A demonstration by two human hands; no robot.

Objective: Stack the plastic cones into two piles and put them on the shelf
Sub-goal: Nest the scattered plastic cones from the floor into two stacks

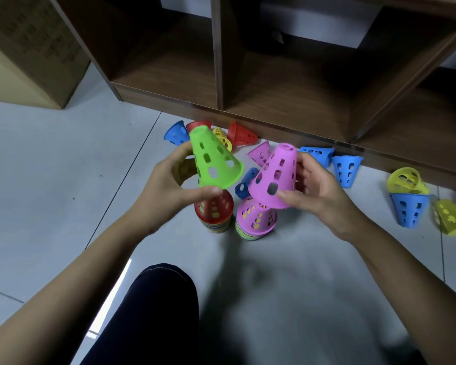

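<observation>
Two cones aloft.
Left hand (169,185) curls its grip round a green perforated plastic cone (213,159); right hand (319,191) closes its grip on a pink perforated plastic cone (275,175).

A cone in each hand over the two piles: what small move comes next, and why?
Probably lower each cone onto the pile beneath it. The left hand holds the green cone, wide end down, just above the red-topped pile; the right hand holds the pink cone tilted over the pink-topped pile. Neither is seated yet.
</observation>
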